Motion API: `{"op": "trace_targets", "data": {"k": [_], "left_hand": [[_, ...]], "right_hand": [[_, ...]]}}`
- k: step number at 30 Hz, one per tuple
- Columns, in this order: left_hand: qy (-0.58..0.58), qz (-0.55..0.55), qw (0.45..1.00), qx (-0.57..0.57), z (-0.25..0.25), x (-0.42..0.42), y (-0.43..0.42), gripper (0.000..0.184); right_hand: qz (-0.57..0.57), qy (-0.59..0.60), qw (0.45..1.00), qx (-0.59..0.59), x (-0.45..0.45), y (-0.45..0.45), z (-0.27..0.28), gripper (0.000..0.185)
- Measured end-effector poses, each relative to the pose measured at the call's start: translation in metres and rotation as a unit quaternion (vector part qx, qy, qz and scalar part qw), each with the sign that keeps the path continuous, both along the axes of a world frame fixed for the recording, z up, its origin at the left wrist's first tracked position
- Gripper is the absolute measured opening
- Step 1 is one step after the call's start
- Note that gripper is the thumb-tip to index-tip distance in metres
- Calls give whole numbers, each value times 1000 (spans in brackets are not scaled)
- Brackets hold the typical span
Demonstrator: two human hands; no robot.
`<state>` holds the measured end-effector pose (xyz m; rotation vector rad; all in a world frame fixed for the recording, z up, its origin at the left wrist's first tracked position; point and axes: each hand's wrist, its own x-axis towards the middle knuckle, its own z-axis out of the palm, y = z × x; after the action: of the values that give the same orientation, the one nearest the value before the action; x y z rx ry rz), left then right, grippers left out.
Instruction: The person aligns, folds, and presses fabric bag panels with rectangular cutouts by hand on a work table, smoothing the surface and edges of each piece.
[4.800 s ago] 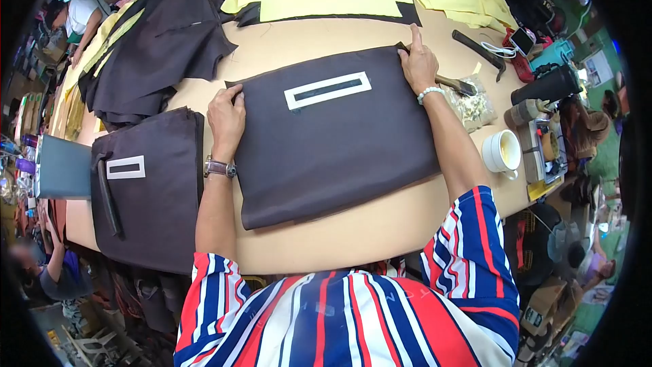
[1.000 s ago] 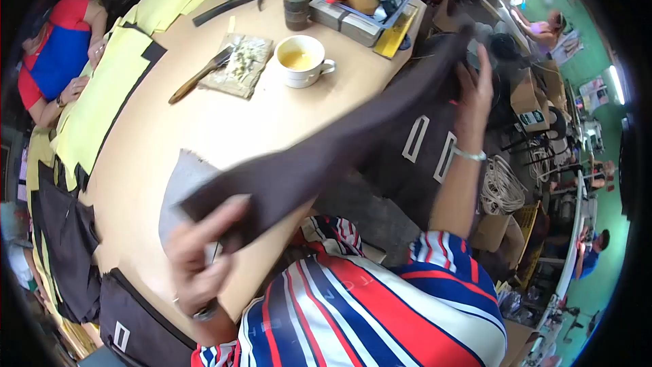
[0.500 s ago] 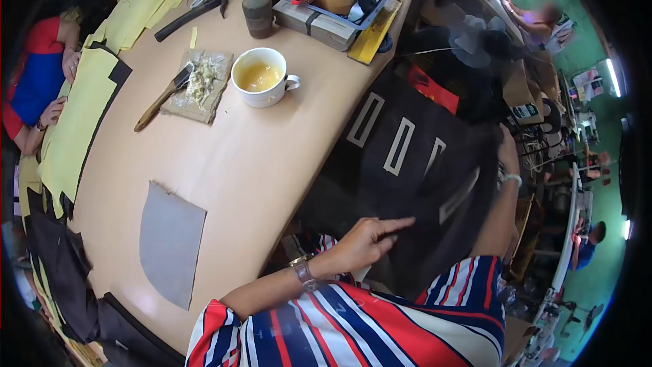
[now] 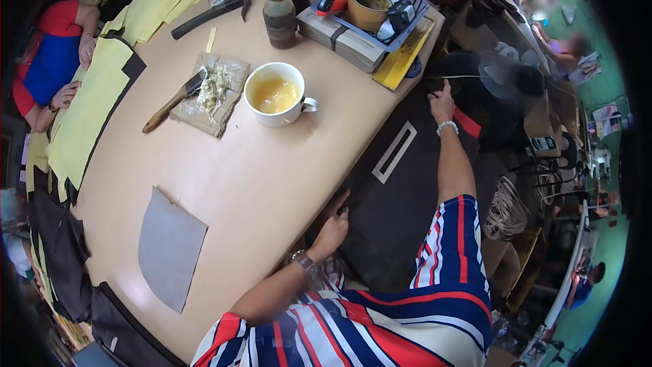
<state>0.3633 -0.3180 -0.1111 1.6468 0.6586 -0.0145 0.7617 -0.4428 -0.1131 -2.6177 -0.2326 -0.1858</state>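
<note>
Beside the tabletop, dark cloth with a white frame spreads between my left grip and right grip, both at its edges; how closed they are, I cannot tell.

Two wearer's hands, one cup, one hammer, one brush.

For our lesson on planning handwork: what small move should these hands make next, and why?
Perhaps gently straighten the dark panel: the left hand and right hand are well apart at its edges, while its white frame lies uncovered, giving a visible guide.
</note>
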Motion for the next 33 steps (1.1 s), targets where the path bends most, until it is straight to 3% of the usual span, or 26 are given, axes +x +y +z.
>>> {"op": "trace_targets", "data": {"k": [3,7,10,13,15,18,21,24,26,27,28,29,30,31,32,33], "left_hand": [[-91,51,982,155,-15,0,0,40],[49,37,996,71,-22,-1,5,43],[89,58,992,68,-23,-1,4,44],[99,68,991,58,-43,-5,2,37],[110,87,989,50,-46,-5,2,38],[69,133,965,216,-31,-5,-2,37],[152,93,957,229,-34,-4,-1,36],[84,85,979,167,-47,-11,-3,40],[49,122,990,55,-37,-11,-14,46],[78,90,993,-26,-20,-11,-10,48],[113,58,987,-102,-3,-11,-7,51],[191,-28,959,-206,20,-6,8,55],[201,-132,944,-226,14,-3,15,68],[89,-103,978,-160,41,-9,14,70],[-28,-84,969,-231,45,-16,12,69],[-47,-140,959,-241,61,-24,21,67]], "right_hand": [[-11,-16,1000,9,1,16,-17,74],[-15,-45,995,-86,-3,25,-40,69],[-92,26,992,88,1,32,-57,56],[-161,108,926,325,6,38,-48,58],[-140,103,926,336,2,42,-39,59],[-51,17,988,144,0,43,-44,58],[-93,-63,992,56,15,38,-71,64],[-191,-120,973,53,6,44,-67,72],[-202,-63,972,105,-29,41,-15,75],[-248,-60,959,121,-47,47,6,66],[-205,-133,949,198,-49,36,-1,58],[-190,-176,938,232,-58,34,4,54],[-172,-217,924,263,-67,31,8,51],[-142,-223,914,309,-83,32,21,57],[-134,-270,909,287,-93,32,26,67],[-112,-256,907,315,-114,39,46,75]]}}
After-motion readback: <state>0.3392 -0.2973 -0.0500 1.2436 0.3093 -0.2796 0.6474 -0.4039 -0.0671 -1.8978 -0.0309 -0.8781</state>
